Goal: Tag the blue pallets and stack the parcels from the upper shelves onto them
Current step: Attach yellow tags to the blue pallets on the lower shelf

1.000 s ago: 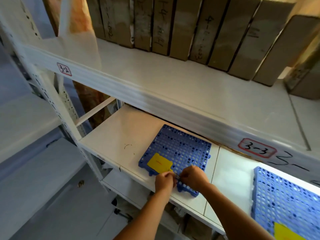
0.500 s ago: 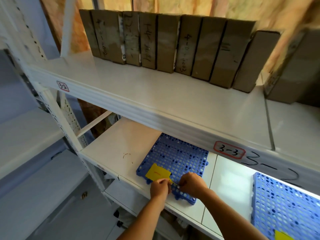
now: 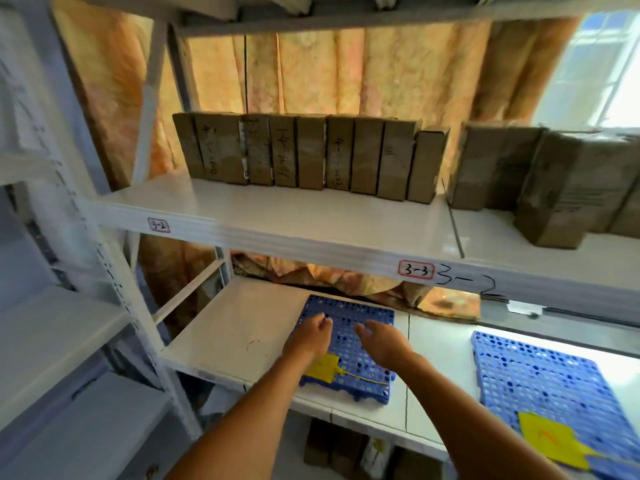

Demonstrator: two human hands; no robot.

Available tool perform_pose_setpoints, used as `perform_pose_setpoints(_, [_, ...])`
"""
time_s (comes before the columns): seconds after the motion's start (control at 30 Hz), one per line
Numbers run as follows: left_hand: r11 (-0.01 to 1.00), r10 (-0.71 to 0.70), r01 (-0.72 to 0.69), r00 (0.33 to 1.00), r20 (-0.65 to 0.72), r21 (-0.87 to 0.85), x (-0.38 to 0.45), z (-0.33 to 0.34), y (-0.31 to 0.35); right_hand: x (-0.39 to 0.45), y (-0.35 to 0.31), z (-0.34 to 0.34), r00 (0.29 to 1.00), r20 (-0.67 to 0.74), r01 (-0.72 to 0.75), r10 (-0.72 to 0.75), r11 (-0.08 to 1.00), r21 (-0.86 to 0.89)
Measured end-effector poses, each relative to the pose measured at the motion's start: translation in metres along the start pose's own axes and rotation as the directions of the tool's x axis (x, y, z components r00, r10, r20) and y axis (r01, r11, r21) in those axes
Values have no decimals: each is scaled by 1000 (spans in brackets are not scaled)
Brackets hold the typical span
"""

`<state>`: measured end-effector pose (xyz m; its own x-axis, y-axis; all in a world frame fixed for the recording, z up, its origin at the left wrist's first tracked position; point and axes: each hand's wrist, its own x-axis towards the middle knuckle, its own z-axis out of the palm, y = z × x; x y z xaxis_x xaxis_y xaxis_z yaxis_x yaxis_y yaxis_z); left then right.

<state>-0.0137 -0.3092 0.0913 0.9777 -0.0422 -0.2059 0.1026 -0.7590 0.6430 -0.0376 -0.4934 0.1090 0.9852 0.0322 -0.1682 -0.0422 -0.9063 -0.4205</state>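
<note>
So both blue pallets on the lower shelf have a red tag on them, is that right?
Not quite: the tags are yellow, not red. The head view shows a yellow tag on the left blue pallet and another on the right blue pallet.

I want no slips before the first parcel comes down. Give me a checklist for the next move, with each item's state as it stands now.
1. Left pallet tagged: ok, a yellow tag lies at its near edge.
2. Right pallet tagged: ok, its yellow tag shows.
3. Left hand free: ok, fingers relaxed, holding nothing.
4. Right hand free: ok, open above the left pallet.
5. Left pallet top bare for stacking: ok apart from the tag.
6. Parcels on the upper shelf standing upright in a row: ok.
7. Tag tied fast: cannot tell.
</note>
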Motion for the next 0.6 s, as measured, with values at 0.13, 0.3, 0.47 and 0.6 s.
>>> perform_pose_setpoints(0.13, [964,253,-246,966,-57,101,-35,-64,24,-52,-52,-36,984,-175,-15,28,997,75])
perform_pose_setpoints(0.3, [892,442,-434,896,-43,128,-98,-132,40,-123,-127,-62,950,-312,18,22,992,123])
perform_pose_setpoints(0.47, [866,494,-475,861,-122,153,-153,-191,34,-165,-196,-83,897,-435,96,-75,995,25])
perform_pose_setpoints(0.6, [877,479,-454,847,-228,155,-168,-238,24,-169,-232,-95,882,-460,120,-99,993,15])
